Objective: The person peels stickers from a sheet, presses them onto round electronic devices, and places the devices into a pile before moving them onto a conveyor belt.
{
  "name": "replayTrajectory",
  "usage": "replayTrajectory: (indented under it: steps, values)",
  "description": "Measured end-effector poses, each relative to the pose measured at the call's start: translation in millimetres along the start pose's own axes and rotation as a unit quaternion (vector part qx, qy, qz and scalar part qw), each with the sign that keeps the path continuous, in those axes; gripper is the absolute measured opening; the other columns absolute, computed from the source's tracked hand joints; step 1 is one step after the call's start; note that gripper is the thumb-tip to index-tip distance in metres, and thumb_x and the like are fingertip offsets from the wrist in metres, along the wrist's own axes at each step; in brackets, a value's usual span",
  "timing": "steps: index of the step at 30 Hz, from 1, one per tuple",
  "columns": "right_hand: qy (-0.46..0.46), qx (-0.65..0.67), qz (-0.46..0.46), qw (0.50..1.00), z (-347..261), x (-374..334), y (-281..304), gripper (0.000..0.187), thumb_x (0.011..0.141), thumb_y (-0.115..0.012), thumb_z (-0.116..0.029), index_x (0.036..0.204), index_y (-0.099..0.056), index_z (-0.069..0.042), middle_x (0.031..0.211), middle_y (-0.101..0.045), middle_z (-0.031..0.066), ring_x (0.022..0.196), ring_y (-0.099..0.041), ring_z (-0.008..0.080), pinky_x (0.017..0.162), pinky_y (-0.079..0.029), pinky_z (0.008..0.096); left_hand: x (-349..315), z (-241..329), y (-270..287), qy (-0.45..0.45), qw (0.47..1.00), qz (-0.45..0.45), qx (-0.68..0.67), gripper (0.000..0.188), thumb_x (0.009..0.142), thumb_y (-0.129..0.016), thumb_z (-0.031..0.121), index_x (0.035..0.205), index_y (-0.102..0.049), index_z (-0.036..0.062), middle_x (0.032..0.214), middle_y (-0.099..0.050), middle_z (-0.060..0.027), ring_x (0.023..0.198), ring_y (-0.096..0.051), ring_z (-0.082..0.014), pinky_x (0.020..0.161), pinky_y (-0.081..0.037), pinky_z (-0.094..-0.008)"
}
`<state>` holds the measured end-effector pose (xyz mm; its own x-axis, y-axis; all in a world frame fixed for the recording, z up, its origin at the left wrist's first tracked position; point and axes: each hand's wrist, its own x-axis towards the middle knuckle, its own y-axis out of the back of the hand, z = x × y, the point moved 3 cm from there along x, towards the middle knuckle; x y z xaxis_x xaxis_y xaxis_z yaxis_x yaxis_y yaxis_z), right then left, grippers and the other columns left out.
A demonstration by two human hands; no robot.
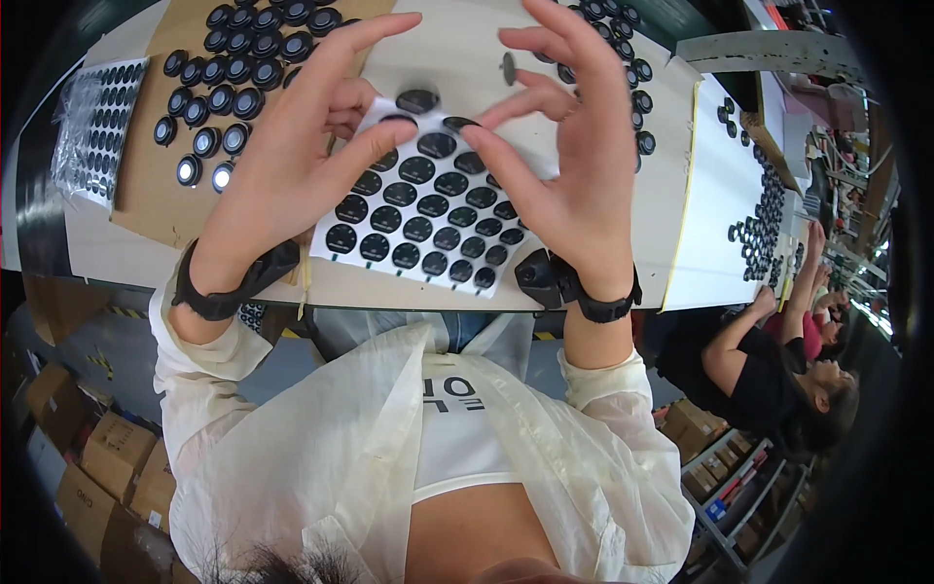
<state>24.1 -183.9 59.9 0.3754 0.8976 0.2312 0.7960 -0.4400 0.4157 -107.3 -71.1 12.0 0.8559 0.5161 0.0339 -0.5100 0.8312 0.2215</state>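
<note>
Cream worktable (656,200), left hand (295,175) pinching the label sheet (410,211), right hand (581,190) pinching one black label (459,124), loads still unpeeled tbh.

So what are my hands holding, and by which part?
Your left hand holds the white sheet of black discs by its upper left corner. Your right hand is at the upper edge, by one disc; whether it grips that is unclear.
</note>
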Motion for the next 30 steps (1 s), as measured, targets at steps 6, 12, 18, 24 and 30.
replayTrajectory:
  steps: [6, 12, 18, 24, 30]
  values:
    - [-0.080, 0.033, 0.084, 0.993, -6.7, -2.8, 8.8, 0.070, 0.074, -0.069, 0.007, 0.134, -0.033, 0.003, 0.134, -0.037, 0.0176, 0.120, -0.045, 0.0225, 0.089, -0.050, 0.0307, 7.1, 2.1, -11.0, 0.041, 0.999, 0.018, -0.031, 0.067, 0.082, -0.065, -0.001, 0.140, -0.033, 0.0091, 0.084, -0.058, -0.0015, 0.076, -0.057, -0.0070, 0.071, -0.046, -0.0213]
    - [-0.024, 0.019, 0.039, 0.999, 9.8, 2.3, 25.5, 0.071, 0.074, -0.067, 0.009, 0.135, -0.032, 0.001, 0.132, -0.039, 0.0175, 0.118, -0.048, 0.0208, 0.089, -0.050, 0.0301, 8.1, 9.4, -20.2, -0.041, 0.998, -0.022, 0.033, 0.066, 0.083, -0.065, 0.000, 0.140, -0.033, 0.0101, 0.092, -0.064, -0.0048, 0.081, -0.060, -0.0076, 0.071, -0.047, -0.0216]
    - [-0.091, 0.161, 0.187, 0.965, 16.3, -2.1, 44.1, 0.074, 0.073, -0.069, 0.008, 0.137, -0.032, 0.000, 0.133, -0.037, 0.0176, 0.114, -0.051, 0.0188, 0.088, -0.051, 0.0302, 16.3, 0.2, -18.0, 0.061, 0.996, -0.054, 0.046, 0.066, 0.081, -0.066, 0.002, 0.139, -0.035, 0.0106, 0.102, -0.065, -0.0046, 0.088, -0.063, -0.0107, 0.075, -0.048, -0.0237]
    - [-0.096, 0.244, 0.167, 0.950, 47.6, -6.7, 49.5, 0.072, 0.073, -0.068, 0.009, 0.135, -0.034, -0.001, 0.131, -0.040, 0.0170, 0.104, -0.058, 0.0171, 0.089, -0.049, 0.0316, 26.9, 5.9, -19.9, -0.168, 0.944, 0.020, 0.285, 0.047, 0.080, -0.068, 0.006, 0.125, -0.053, 0.0081, 0.097, -0.065, -0.0044, 0.084, -0.061, -0.0111, 0.071, -0.045, -0.0230]
    - [0.029, 0.199, 0.129, 0.971, 63.1, -12.1, 35.7, 0.058, 0.078, -0.063, 0.010, 0.130, -0.039, 0.001, 0.124, -0.050, 0.0185, 0.106, -0.062, 0.0240, 0.096, -0.044, 0.0326, 40.2, 38.9, -33.3, -0.134, 0.969, 0.006, 0.210, 0.012, 0.079, -0.068, 0.005, 0.090, -0.062, 0.0043, 0.089, -0.061, -0.0016, 0.073, -0.050, -0.0091, 0.064, -0.036, -0.0221]
